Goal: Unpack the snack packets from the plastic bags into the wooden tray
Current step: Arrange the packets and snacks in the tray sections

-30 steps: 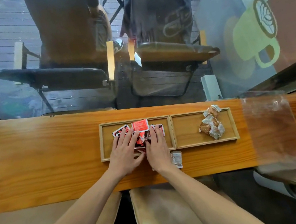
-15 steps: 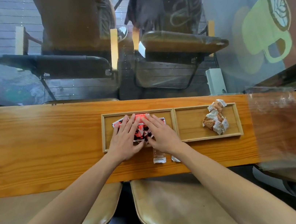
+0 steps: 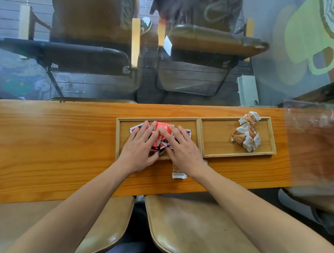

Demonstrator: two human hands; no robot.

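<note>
Clearly both hands lie flat, fingers spread, on the pile of red-and-white snack packets (image 3: 160, 137) in the left compartment of the two-part wooden tray (image 3: 201, 135), left hand (image 3: 138, 150) beside right hand (image 3: 181, 148). One small clear-wrapped brown packet (image 3: 177, 171) lies outside on the orange wooden counter (image 3: 35, 150), long axis pointing toward the person, just beneath the right wrist, so I judge the right hand nearer.

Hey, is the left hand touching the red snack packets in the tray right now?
Touching. The head view shows the left hand lying flat on the red snack packets in the left compartment of the wooden tray, fingers spread over them.
</note>
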